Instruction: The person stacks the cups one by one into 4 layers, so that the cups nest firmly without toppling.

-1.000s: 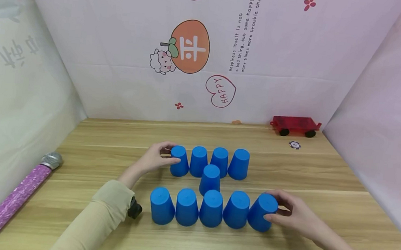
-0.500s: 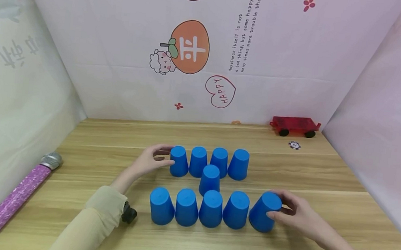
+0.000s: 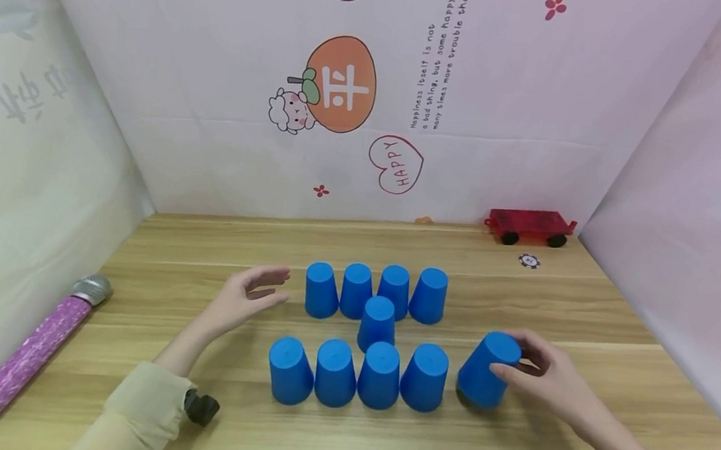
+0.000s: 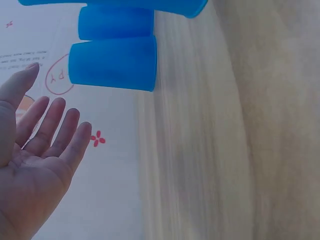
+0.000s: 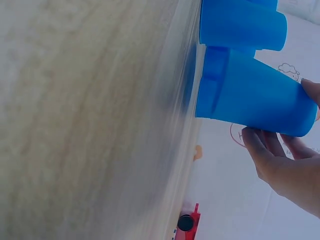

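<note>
Between thumb and fingers my right hand (image 3: 545, 376) grips an upside-down blue cup (image 3: 487, 370), tilted and lifted a little off the table; the right wrist view shows the same blue cup (image 5: 265, 95) near its closed end. My left hand (image 3: 244, 297) is empty, fingers extended, left of the back row's leftmost cup (image 3: 322, 292) and apart from it. Its open palm (image 4: 37, 180) shows in the left wrist view. Several upside-down blue cups form a back row and a front row, including the front-left cup (image 3: 291, 372). A single middle cup (image 3: 378, 326) stands between the rows.
A pink glittery microphone (image 3: 33, 352) lies at the left of the wooden table (image 3: 214, 239). At the back right are a red toy wagon (image 3: 532, 227) and a poker chip (image 3: 530, 261). Printed white cloth walls (image 3: 216, 92) enclose the table's back and sides.
My right hand has raised the end cup of the front row and moved it right and slightly away. My left hand has let go of the back-left cup and drawn back leftward.
</note>
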### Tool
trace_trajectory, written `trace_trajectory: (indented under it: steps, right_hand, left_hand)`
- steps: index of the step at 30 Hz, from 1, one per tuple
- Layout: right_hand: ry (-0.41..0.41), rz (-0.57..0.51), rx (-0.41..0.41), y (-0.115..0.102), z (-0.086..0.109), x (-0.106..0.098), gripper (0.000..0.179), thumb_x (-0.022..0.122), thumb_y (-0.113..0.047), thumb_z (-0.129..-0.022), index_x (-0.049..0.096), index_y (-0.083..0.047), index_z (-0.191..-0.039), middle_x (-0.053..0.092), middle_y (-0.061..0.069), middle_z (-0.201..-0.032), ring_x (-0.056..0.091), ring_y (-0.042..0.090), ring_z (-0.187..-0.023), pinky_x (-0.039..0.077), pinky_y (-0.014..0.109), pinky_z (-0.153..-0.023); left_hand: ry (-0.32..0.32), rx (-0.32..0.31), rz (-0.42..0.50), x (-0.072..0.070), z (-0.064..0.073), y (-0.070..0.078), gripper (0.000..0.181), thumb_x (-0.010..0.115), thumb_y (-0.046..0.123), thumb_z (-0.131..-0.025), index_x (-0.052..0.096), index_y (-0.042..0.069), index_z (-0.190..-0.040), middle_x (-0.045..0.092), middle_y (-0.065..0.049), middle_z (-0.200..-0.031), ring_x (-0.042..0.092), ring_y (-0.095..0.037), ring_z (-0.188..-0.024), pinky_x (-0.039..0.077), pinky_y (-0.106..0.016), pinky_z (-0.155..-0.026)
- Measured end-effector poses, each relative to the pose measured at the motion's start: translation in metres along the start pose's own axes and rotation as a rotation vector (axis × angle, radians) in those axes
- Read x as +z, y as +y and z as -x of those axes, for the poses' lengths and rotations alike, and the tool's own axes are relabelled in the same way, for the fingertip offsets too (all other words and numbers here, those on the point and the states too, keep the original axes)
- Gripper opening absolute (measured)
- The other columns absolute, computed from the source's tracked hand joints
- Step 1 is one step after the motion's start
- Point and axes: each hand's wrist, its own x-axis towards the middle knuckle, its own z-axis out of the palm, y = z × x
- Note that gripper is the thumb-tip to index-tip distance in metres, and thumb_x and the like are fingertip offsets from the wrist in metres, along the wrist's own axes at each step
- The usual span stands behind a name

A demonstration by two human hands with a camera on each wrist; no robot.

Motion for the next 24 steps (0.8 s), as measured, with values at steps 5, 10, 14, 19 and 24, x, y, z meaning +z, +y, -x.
trace_trajectory:
  steps: [5,10,14,19,24]
  right_hand:
    - [0.054,0.025,0.019,-0.001,-0.001,-0.003,0.040,0.065,-0.020,-0.089,0.052,-0.007,-0.125,0.059,-0.019,-0.105,0.055,-0.010,-0.095,0.052,0.016,-0.075]
    - [0.092,0.045,0.006,-0.002,-0.004,-0.007,0.042,0.064,-0.020,-0.090,0.051,-0.007,-0.127,0.057,-0.018,-0.105,0.053,-0.012,-0.095,0.051,0.015,-0.075]
    - [0.124,0.053,-0.008,-0.006,-0.008,-0.010,0.042,0.065,-0.019,-0.089,0.052,-0.007,-0.127,0.057,-0.018,-0.102,0.054,-0.011,-0.094,0.051,0.014,-0.075]
    - [0.149,0.065,-0.029,-0.012,-0.016,-0.016,0.040,0.065,-0.020,-0.089,0.053,-0.008,-0.126,0.057,-0.020,-0.103,0.055,-0.009,-0.093,0.050,0.014,-0.074]
    - [0.148,0.054,-0.032,-0.022,-0.029,-0.021,0.042,0.064,-0.022,-0.090,0.052,-0.008,-0.128,0.056,-0.019,-0.104,0.056,-0.008,-0.093,0.052,0.017,-0.073]
  left_hand:
    - [0.008,0.020,-0.007,-0.003,0.015,0.006,0.044,0.065,0.020,-0.089,0.053,0.005,-0.128,0.057,-0.016,-0.129,0.053,-0.034,-0.122,0.048,-0.038,-0.098]
    - [0.017,0.016,-0.009,-0.008,0.030,0.016,0.044,0.065,0.020,-0.089,0.052,0.005,-0.128,0.058,-0.014,-0.128,0.055,-0.030,-0.120,0.051,-0.021,-0.092]
    - [0.040,0.036,-0.005,-0.011,0.040,0.023,0.041,0.064,0.017,-0.090,0.053,0.005,-0.128,0.059,-0.014,-0.126,0.058,-0.016,-0.116,0.051,-0.018,-0.089]
    - [0.043,0.048,-0.019,-0.011,0.051,0.027,0.040,0.062,0.014,-0.091,0.053,0.002,-0.127,0.059,-0.015,-0.126,0.058,-0.002,-0.112,0.051,-0.017,-0.088]
    - [0.064,0.031,-0.027,-0.007,0.060,0.030,0.039,0.063,0.014,-0.090,0.053,0.002,-0.126,0.058,-0.016,-0.127,0.058,-0.008,-0.115,0.051,-0.018,-0.088]
